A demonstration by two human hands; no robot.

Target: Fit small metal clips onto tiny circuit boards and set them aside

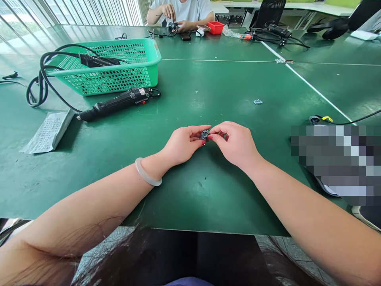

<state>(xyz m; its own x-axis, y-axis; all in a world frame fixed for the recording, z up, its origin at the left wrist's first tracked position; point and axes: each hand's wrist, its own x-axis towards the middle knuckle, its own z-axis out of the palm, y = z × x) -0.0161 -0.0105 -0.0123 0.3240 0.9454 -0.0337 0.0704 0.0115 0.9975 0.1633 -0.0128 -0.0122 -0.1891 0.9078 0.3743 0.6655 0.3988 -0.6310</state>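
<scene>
A small dark circuit board (204, 135) is held just above the green table in front of me. My left hand (184, 143) pinches it from the left between thumb and fingers; a pale bangle circles that wrist. From the right, my right hand (233, 141) has its thumb and fingertips closed at the board's right edge, and those fingertips hide part of it. Farther off to the right, another small bluish-grey part (258, 101) lies flat on the table.
A green basket (119, 69) with a corded black tool stands at left; a black electric screwdriver (119, 104) and a wrapped packet (49, 131) lie nearby. A blurred-out object (336, 163) is at right. Across the table, a person handles something near a red box (216, 28).
</scene>
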